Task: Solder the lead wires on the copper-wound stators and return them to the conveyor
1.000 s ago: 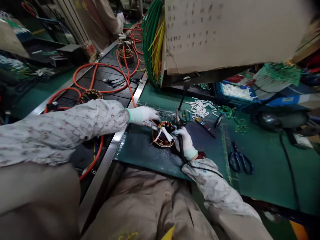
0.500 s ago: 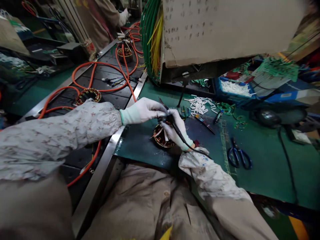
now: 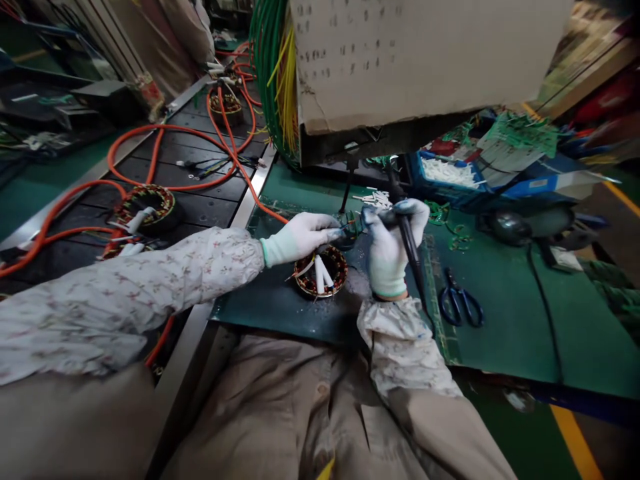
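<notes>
Right hand (image 3: 389,243) wrapped tightly round a black corded tool (image 3: 409,243); left hand (image 3: 313,235) with fingertips drawn together, their hold on any wire impossible to tell
A weak pinch could lose a wire, and the trailing cord (image 3: 427,303) could snag; the wound ring (image 3: 342,273) sits below on the green mat (image 3: 265,308), its white sleeves (image 3: 320,275) plainer than half a second ago, the hands now apart

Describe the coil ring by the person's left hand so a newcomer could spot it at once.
From the big cardboard box, come nearer onto the green bench. At the left hand, near the front edge, sits the coil ring, two thick white sleeves over it. Unlike it, its look-alikes lie left on the dark track.
</notes>
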Available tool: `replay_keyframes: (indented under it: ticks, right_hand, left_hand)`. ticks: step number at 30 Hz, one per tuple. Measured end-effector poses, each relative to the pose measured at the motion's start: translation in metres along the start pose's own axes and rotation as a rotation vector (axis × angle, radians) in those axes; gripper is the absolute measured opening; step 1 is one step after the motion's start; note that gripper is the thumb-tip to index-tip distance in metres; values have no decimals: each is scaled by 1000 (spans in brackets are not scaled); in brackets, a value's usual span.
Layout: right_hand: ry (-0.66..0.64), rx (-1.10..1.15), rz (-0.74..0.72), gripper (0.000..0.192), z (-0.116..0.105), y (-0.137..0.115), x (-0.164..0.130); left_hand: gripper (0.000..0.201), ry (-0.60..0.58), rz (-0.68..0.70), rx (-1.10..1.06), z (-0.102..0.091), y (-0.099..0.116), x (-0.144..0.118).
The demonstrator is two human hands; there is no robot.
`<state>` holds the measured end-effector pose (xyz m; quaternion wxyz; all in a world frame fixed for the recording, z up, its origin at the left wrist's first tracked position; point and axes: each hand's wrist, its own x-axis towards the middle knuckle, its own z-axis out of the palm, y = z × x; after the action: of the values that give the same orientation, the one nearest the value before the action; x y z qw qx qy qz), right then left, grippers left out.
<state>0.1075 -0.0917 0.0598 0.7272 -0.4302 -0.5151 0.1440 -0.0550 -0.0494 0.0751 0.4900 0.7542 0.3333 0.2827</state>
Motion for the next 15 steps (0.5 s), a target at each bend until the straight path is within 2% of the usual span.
replay_keyframes:
  ticks: [4, 7, 15]
  right_hand:
    - [-82, 118, 77, 29, -1, 11, 3]
    - [-76, 233, 140, 29, 2, 14, -2]
    - [-137, 177, 129, 30, 5, 6, -11]
  left_hand:
    - [41, 19, -65, -114, 1, 4, -5]
    - [44, 24, -125, -169, 2, 7, -7]
    - [48, 38, -144, -205, 4, 8, -9]
